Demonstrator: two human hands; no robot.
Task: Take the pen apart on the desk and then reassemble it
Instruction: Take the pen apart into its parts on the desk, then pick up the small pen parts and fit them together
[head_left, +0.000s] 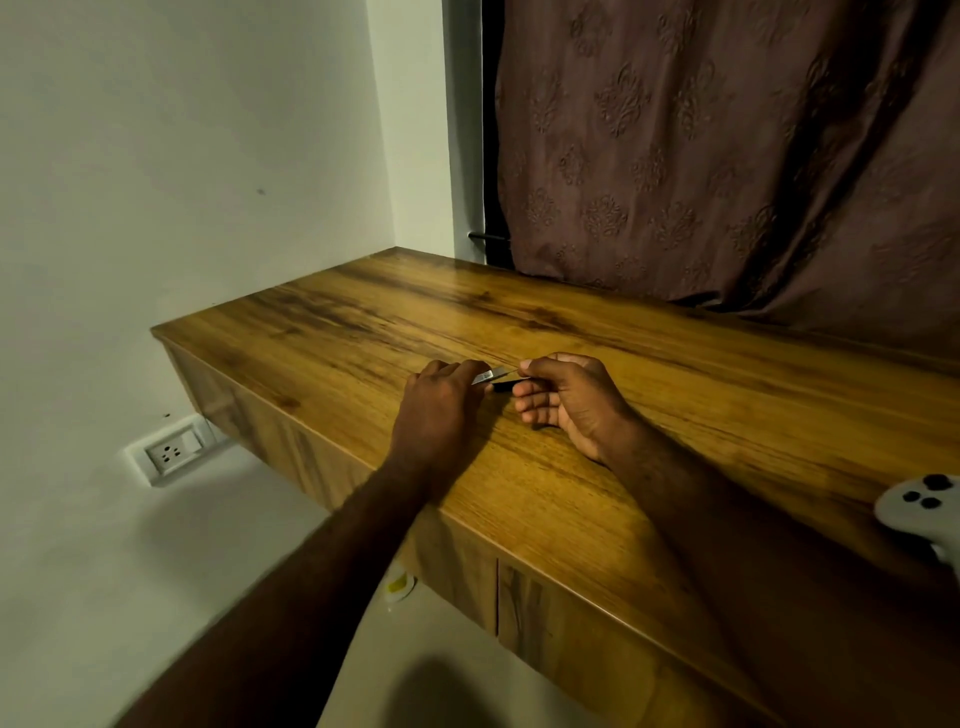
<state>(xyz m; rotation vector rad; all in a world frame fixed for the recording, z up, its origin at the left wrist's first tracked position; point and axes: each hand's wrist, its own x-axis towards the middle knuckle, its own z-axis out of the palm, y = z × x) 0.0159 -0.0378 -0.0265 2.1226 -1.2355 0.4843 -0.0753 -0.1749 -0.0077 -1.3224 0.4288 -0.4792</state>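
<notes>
At frame centre, the left hand (441, 405) grips a slim silvery pen barrel (488, 375); the right hand (566, 400) pinches its thin wire-like refill (513, 370), probably light and bendy, best held close to the barrel.

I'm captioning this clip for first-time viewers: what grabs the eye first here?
Two bare hands meet mid-desk: the left hand grips a silvery pen barrel, the right hand pinches a thin refill at its end. Beneath them spreads the glossy brown wood-grain desk, with a brown patterned curtain hanging behind and a white game controller at its right edge.
</notes>
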